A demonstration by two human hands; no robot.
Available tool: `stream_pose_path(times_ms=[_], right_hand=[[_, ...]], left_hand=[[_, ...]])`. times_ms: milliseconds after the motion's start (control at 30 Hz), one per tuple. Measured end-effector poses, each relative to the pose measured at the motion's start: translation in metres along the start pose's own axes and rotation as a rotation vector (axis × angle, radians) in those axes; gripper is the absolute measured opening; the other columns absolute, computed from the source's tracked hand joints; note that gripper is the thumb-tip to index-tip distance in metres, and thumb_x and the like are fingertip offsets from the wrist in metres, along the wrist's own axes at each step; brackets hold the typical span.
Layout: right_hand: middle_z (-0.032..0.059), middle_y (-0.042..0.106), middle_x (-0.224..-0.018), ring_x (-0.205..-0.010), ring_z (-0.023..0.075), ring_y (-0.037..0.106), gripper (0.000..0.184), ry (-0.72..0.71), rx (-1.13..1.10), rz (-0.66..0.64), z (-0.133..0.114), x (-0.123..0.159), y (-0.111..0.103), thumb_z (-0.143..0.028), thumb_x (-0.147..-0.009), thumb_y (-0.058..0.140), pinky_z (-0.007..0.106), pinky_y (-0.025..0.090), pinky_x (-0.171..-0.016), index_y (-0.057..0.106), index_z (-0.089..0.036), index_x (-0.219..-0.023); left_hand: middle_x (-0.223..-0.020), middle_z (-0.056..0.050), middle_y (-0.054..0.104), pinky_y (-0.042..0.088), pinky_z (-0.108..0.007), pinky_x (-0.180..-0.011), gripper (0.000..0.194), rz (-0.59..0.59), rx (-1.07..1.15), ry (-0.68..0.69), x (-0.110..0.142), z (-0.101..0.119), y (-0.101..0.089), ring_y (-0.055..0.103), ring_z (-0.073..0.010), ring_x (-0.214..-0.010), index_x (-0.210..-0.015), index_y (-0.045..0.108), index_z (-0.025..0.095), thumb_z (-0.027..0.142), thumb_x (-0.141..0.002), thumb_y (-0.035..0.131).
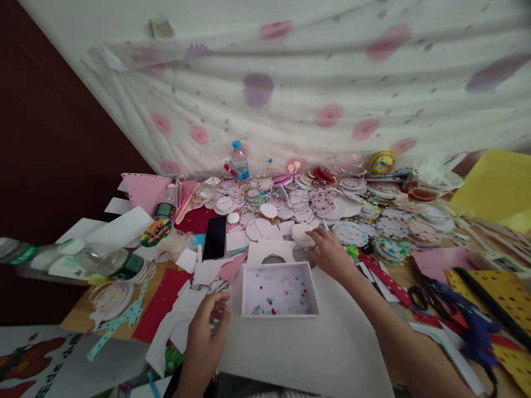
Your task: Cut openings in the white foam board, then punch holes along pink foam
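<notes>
In front of me stands a shallow white box (280,316) with small coloured confetti pieces scattered over its floor. My right hand (329,253) reaches past the box's far right corner. Its fingertips touch the edge of a small stack of plain white paper discs (302,234), thumb and fingers apart; a firm grip does not show. Left of the box, my left hand (208,330) hovers with loosely bent fingers and a gap at the thumb, holding nothing visible. Behind the box lies a white card (261,251) with a round hole.
Stacks of confetti-dotted discs (323,199) fill the back of the table. A phone (215,237), an upright water bottle (240,161) and lying bottles (120,262) are to the left. Scissors (427,296) and a blue glue gun (467,320) lie to the right.
</notes>
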State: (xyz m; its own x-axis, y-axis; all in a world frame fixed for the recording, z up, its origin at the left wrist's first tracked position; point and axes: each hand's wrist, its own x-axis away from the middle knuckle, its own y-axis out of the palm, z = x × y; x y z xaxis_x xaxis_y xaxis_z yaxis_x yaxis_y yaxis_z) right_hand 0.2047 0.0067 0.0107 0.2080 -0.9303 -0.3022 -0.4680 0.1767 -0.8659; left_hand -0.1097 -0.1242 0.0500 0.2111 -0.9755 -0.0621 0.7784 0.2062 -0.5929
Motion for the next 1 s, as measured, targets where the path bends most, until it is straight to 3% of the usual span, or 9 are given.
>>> stream_pose_path(times_ms=[67,133,200,333,467,600,733,900,1000], right_hand=[[0.0133,0.061,-0.101,-0.094,0.0236,0.060,0.030,0.045,-0.046,0.008,-0.009,0.013,-0.010,-0.026,-0.090,0.047,0.035,0.048,-0.082,0.056,-0.012,-0.114],[0.0069,0.064,-0.085,-0.067,0.0174,0.062,0.031,0.121,-0.106,-0.026,-0.023,0.034,-0.018,-0.038,-0.092,0.043,0.028,0.048,-0.062,0.053,-0.015,-0.111],[0.0018,0.064,-0.074,-0.056,0.0166,0.059,0.035,0.311,-0.260,-0.177,-0.038,0.056,-0.021,-0.047,-0.090,0.044,0.027,0.043,-0.053,0.050,-0.019,-0.111],[-0.0015,0.059,-0.056,-0.052,0.0200,0.058,0.030,0.408,-0.332,-0.391,-0.060,0.086,-0.012,-0.041,-0.089,0.037,0.027,0.034,-0.051,0.048,-0.019,-0.106],[0.0002,0.057,-0.055,-0.052,0.0215,0.058,0.019,0.438,-0.310,-0.348,-0.064,0.096,-0.002,-0.035,-0.087,0.029,0.028,0.029,-0.051,0.043,-0.022,-0.089],[-0.0006,0.055,-0.053,-0.051,0.0217,0.058,0.018,0.484,-0.363,-0.301,-0.057,0.104,0.002,-0.040,-0.087,0.030,0.028,0.031,-0.050,0.036,-0.026,-0.079],[-0.0029,0.053,-0.053,-0.049,0.0200,0.058,0.024,0.562,-0.498,-0.241,-0.049,0.117,-0.003,-0.048,-0.087,0.033,0.028,0.038,-0.049,0.036,-0.026,-0.078],[-0.0042,0.051,-0.055,-0.047,0.0166,0.054,0.028,0.643,-0.673,-0.176,-0.046,0.128,-0.016,-0.050,-0.084,0.042,0.026,0.042,-0.045,0.045,-0.023,-0.080],[-0.0043,0.051,-0.054,-0.047,0.0165,0.053,0.028,0.664,-0.709,-0.099,-0.045,0.132,-0.025,-0.050,-0.084,0.045,0.026,0.042,-0.045,0.049,-0.022,-0.083]], left_hand=[[-0.092,-0.007,0.070,0.056,-0.030,-0.069,0.029,-0.007,-0.019,-0.036,-0.003,-0.005,-0.001,0.067,-0.0200,-0.078,-0.092,0.064,0.020,0.044,-0.079,0.054],[-0.095,-0.008,0.070,0.057,-0.031,-0.071,0.032,-0.028,-0.028,-0.115,-0.005,-0.014,-0.004,0.068,-0.0210,-0.080,-0.093,0.064,0.020,0.046,-0.076,0.055],[-0.095,-0.008,0.070,0.057,-0.032,-0.072,0.036,-0.066,-0.027,-0.213,-0.005,-0.024,-0.008,0.068,-0.0224,-0.082,-0.093,0.063,0.020,0.049,-0.072,0.056],[-0.096,-0.009,0.070,0.056,-0.036,-0.077,0.040,-0.163,-0.028,-0.324,-0.004,-0.037,-0.012,0.068,-0.0245,-0.084,-0.093,0.062,0.020,0.051,-0.067,0.059],[-0.100,-0.010,0.069,0.054,-0.038,-0.081,0.044,-0.234,0.038,-0.362,-0.002,-0.037,-0.010,0.068,-0.0259,-0.090,-0.097,0.059,0.020,0.052,-0.066,0.059],[-0.092,-0.010,0.069,0.053,-0.039,-0.081,0.051,-0.214,0.079,-0.390,-0.004,-0.034,-0.005,0.067,-0.0263,-0.088,-0.100,0.058,0.017,0.053,-0.063,0.063],[-0.087,-0.009,0.068,0.052,-0.037,-0.079,0.057,-0.250,0.188,-0.462,-0.007,-0.028,0.000,0.066,-0.0269,-0.088,-0.100,0.059,0.014,0.054,-0.061,0.067],[-0.099,-0.009,0.070,0.050,-0.033,-0.077,0.054,-0.457,0.446,-0.517,-0.008,-0.006,0.006,0.065,-0.0256,-0.090,-0.107,0.062,0.013,0.053,-0.071,0.066],[-0.108,-0.008,0.070,0.051,-0.033,-0.076,0.055,-0.460,0.594,-0.521,-0.009,0.010,0.003,0.066,-0.0254,-0.092,-0.118,0.058,0.017,0.050,-0.075,0.067]])
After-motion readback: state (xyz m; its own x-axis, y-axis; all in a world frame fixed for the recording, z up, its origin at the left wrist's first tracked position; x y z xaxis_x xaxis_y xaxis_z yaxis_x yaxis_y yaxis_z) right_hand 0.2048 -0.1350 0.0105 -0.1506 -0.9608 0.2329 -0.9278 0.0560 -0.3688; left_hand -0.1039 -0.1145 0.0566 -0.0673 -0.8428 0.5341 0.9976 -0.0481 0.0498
